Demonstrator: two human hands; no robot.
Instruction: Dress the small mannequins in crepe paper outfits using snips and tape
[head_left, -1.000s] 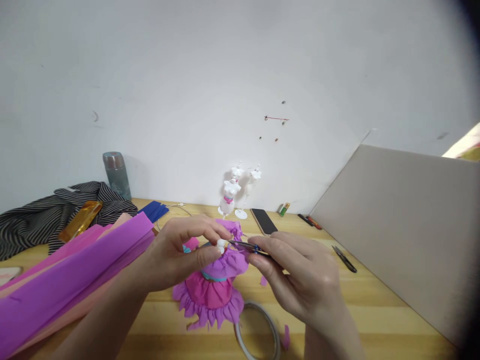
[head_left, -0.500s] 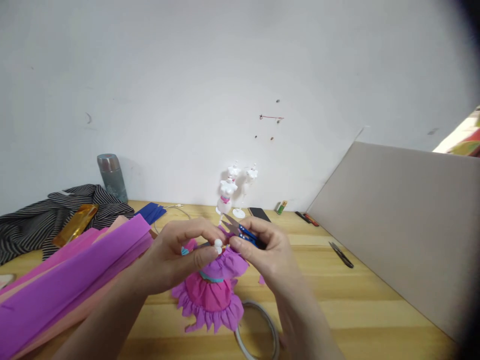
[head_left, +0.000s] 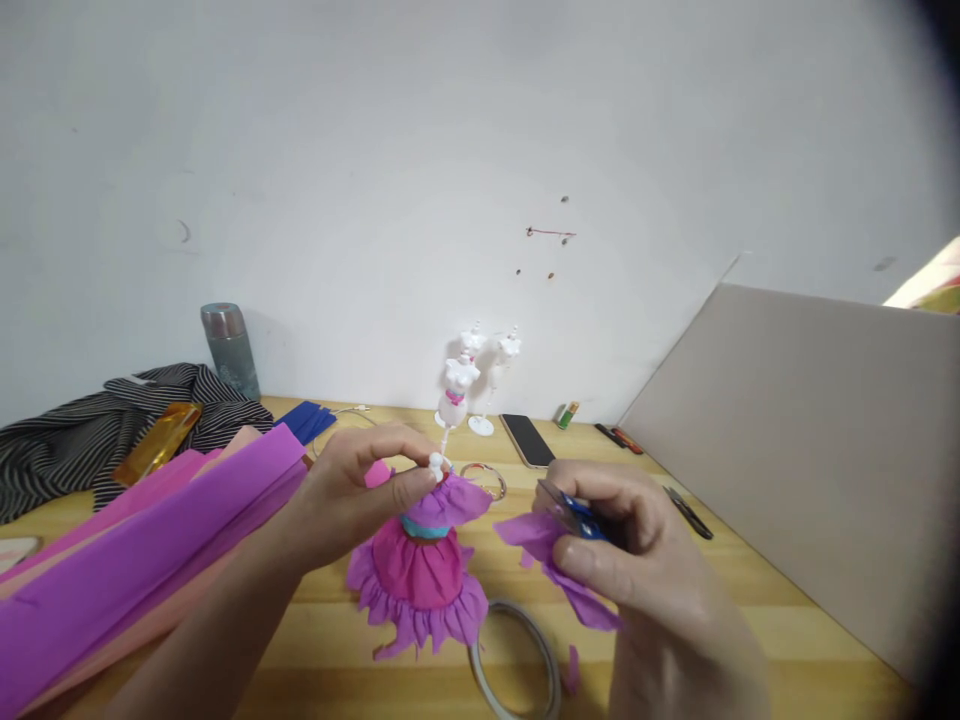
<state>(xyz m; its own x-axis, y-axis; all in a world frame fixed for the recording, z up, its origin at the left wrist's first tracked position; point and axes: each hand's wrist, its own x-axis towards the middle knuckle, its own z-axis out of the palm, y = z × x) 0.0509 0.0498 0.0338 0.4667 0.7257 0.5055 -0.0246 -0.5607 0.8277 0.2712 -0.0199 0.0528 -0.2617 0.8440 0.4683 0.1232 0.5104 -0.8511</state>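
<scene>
A small white mannequin wearing a pink and purple crepe-paper dress stands on the wooden table. My left hand pinches its top, fingers closed around the white neck knob. My right hand is off to the right of the dress, closed on blue-handled snips and a cut strip of purple crepe paper.
Folded purple, pink and peach crepe sheets lie left. A tape roll sits in front of the dress. Behind are white mini mannequins, a phone, a flask, striped cloth, black snips and a grey board.
My right hand has pulled away from the mannequin's shoulder to the right and down, taking the snips and a purple paper strip with it. The left hand still holds the mannequin.
</scene>
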